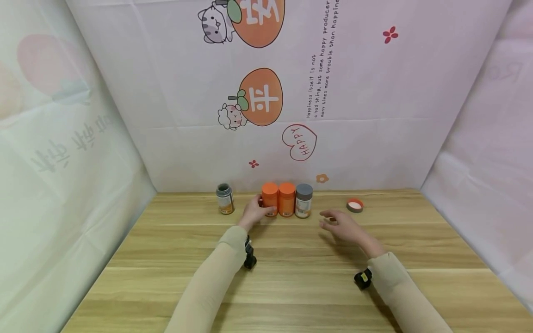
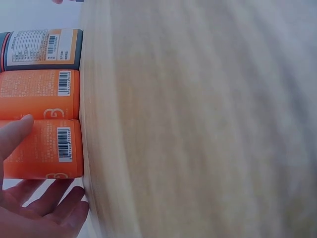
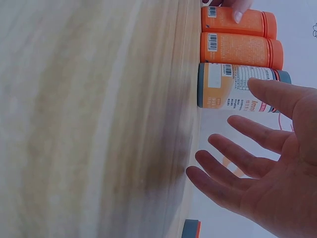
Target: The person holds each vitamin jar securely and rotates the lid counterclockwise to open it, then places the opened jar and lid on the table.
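Note:
Side by side stand two orange bottles and a grey-capped bottle with a white and orange label. At the left end of this row, my left hand holds the left orange bottle, its thumb across the front and its fingers along the left side. The second orange bottle stands close between that one and the grey-capped one. My right hand is just right of the row with its fingers spread and nothing in them. In the right wrist view its thumb overlaps the grey-capped bottle.
An uncapped grey bottle stands on the left, its mouth showing. To the right a red and grey cap lies on the wooden table. A white printed cloth rises behind the row, with further cloth on both sides.

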Tool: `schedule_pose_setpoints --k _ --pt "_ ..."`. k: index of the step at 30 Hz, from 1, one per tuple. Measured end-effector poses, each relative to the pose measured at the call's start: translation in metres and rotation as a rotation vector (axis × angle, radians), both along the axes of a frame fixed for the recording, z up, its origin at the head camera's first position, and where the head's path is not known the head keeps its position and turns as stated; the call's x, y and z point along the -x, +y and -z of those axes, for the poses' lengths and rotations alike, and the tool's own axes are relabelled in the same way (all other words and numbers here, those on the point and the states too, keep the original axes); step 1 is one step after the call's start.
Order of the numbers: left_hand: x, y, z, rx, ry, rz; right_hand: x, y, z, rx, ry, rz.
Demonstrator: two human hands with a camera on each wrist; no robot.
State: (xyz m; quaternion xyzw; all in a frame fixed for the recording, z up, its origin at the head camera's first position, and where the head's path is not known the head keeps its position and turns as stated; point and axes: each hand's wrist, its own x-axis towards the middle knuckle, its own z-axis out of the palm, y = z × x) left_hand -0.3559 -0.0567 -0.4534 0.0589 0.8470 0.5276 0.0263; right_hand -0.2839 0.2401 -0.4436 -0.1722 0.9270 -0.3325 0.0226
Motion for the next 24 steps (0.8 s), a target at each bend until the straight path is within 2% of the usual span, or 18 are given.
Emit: schedule_pose_setpoints --k 9,17,24 --pt "-0.0023 -0.0008 -0.0011 -0.002 0.016 -0.026 0.0005 -0.0016 0.0008 -0.009 0.015 -0.004" --pt "-0.006 -0.0043 -0.0014 0.022 0.025 -0.089 -0.0021 -0.0065 -0.0041 0.003 0.018 -0.018" --pt "-0.0087 -0.0053 -0.0042 0.039 0.039 -0.111 -0.0022 -0.0094 -0.0063 0.008 0.021 -0.02"
